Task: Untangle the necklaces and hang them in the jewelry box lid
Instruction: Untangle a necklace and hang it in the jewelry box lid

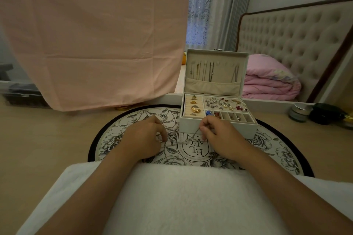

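Observation:
A thin silver necklace chain (pixel 188 139) stretches between my two hands just above the round floral mat (pixel 275 145). My left hand (pixel 145 135) pinches one end of it near the mat. My right hand (pixel 219 135) pinches the other end, slightly higher, in front of the jewelry box (pixel 217 129). The box stands open, its lid (pixel 215 57) upright with several necklaces (pixel 204 71) hanging inside above a fabric pocket. Rings and earrings fill the tray compartments.
A white towel (pixel 172 196) covers my lap. A pink cloth (pixel 91 34) hangs at the left. A small jar (pixel 299 112) and a dark case (pixel 324 113) sit on the wooden surface at the right. A folded pink quilt (pixel 271 80) lies behind.

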Demonstrator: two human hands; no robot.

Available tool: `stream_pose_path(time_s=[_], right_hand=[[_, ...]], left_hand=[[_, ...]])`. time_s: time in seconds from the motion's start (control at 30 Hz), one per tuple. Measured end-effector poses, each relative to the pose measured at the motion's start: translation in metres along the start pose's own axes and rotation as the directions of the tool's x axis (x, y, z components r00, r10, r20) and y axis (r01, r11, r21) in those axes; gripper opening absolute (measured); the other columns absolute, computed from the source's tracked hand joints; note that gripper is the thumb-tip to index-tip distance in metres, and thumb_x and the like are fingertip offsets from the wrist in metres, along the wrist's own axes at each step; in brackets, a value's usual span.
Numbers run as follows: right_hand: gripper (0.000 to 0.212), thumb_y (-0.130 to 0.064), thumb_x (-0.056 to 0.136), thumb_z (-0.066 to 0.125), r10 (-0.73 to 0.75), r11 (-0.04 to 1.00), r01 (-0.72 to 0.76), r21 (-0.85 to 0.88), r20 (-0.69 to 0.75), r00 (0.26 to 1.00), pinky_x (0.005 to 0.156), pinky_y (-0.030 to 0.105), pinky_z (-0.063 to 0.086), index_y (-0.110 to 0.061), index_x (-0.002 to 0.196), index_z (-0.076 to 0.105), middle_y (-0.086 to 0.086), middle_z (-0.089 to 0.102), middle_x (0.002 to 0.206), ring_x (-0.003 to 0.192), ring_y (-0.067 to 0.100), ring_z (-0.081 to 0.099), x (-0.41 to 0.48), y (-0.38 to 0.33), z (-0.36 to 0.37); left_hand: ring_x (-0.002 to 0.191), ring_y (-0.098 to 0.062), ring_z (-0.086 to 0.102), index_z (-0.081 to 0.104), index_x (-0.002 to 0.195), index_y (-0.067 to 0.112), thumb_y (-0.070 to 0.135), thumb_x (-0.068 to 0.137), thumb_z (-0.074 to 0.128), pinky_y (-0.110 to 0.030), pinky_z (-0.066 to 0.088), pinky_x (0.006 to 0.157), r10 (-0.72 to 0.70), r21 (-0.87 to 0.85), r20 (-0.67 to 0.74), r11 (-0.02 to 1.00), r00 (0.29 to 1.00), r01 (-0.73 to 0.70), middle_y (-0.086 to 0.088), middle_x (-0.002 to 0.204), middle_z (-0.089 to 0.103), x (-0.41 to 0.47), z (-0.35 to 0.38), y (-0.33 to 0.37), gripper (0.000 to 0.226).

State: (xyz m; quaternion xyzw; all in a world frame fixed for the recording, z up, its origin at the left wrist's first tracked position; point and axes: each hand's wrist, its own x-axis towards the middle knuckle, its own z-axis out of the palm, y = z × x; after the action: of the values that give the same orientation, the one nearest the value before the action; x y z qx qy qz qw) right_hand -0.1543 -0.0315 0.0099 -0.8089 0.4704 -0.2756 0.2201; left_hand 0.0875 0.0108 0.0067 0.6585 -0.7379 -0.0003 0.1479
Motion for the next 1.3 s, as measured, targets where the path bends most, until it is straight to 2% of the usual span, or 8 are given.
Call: stream_pose_path(time_s=[0.13,0.3,0.4,0.57,0.7,0.83,1.07,1.3], right_hand=[[0.015,-0.019,0.103,0.051,0.010,0.987,-0.011,0.157,0.010,1.000,0.071,0.019,0.045,-0.026,0.094,0.060,-0.004,0.071,0.081,0.072,-0.003,0.063,0.002,-0.006,0.000],[0.016,-0.017,0.103,0.050,-0.003,0.967,0.005,0.256,-0.008,1.000,0.087,0.032,0.050,-0.023,0.094,0.062,-0.004,0.072,0.077,0.079,0.004,0.067,0.003,-0.006,-0.002],[0.016,-0.016,0.103,0.050,-0.004,0.959,0.011,0.284,-0.023,1.000,0.095,0.039,0.053,-0.020,0.094,0.062,-0.002,0.072,0.075,0.080,0.011,0.069,0.005,-0.005,-0.004],[0.014,-0.019,0.101,0.056,0.049,0.968,-0.034,0.247,-0.053,0.997,0.089,0.043,0.055,-0.025,0.091,0.064,-0.004,0.072,0.076,0.081,0.013,0.068,0.006,-0.002,-0.003],[0.015,-0.019,0.099,0.060,0.045,0.982,-0.034,0.185,-0.054,0.998,0.086,0.035,0.056,-0.029,0.089,0.065,-0.005,0.071,0.081,0.085,0.011,0.068,0.005,-0.004,-0.002],[0.016,-0.020,0.099,0.060,0.038,0.987,-0.029,0.157,-0.059,0.998,0.081,0.031,0.055,-0.030,0.087,0.064,-0.006,0.069,0.080,0.080,0.009,0.066,0.005,-0.006,-0.002],[0.013,-0.022,0.098,0.059,0.043,0.991,-0.031,0.132,-0.090,0.995,0.078,0.043,0.058,-0.030,0.089,0.063,0.000,0.067,0.079,0.078,0.022,0.066,0.005,-0.003,0.001],[0.017,-0.021,0.090,0.072,-0.038,0.998,0.031,0.062,0.101,0.994,0.091,0.030,0.053,-0.037,0.094,0.071,-0.019,0.068,0.099,0.098,-0.004,0.062,0.004,-0.001,0.000]], left_hand=[[0.107,-0.009,0.055,0.067,0.102,0.032,0.021,0.085,0.062,-0.032,0.048,0.093,0.030,-0.206,-0.096,0.977,0.995,-0.049,0.013,0.114,0.060,0.002,0.009,0.020,0.021],[0.105,0.007,0.060,0.062,0.128,0.029,0.034,0.088,0.072,-0.013,0.045,0.092,0.074,-0.547,-0.079,0.830,0.994,-0.105,0.016,0.115,0.069,0.009,0.030,0.053,0.042],[0.089,0.007,0.066,0.072,0.117,0.025,0.026,0.089,0.073,-0.017,0.053,0.087,0.021,-0.625,-0.115,0.775,0.993,-0.089,0.013,0.099,0.074,0.013,0.033,0.054,0.028],[0.069,0.002,0.068,0.077,0.096,0.023,0.023,0.090,0.071,-0.011,0.052,0.070,-0.077,-0.677,-0.105,0.736,0.991,-0.014,0.013,0.077,0.074,0.010,0.030,0.052,0.008],[0.066,0.000,0.068,0.077,0.089,0.020,0.023,0.095,0.065,-0.009,0.050,0.065,-0.122,-0.687,-0.069,0.725,0.990,0.041,0.013,0.076,0.075,0.010,0.029,0.049,0.013],[0.075,0.003,0.066,0.075,0.090,0.024,0.022,0.091,0.069,-0.008,0.047,0.071,-0.056,-0.628,-0.036,0.778,0.998,0.021,0.012,0.077,0.075,0.010,0.028,0.045,0.006],[0.074,-0.013,0.072,0.070,0.094,0.017,0.017,0.098,0.061,-0.020,0.056,0.072,-0.081,-0.761,0.021,0.645,0.996,0.069,0.010,0.081,0.077,0.007,0.025,0.044,0.010],[0.067,-0.010,0.068,0.067,0.091,0.012,0.017,0.100,0.057,-0.025,0.058,0.071,-0.038,-0.813,0.032,0.581,0.999,0.048,0.007,0.070,0.072,0.004,0.024,0.044,0.015]])
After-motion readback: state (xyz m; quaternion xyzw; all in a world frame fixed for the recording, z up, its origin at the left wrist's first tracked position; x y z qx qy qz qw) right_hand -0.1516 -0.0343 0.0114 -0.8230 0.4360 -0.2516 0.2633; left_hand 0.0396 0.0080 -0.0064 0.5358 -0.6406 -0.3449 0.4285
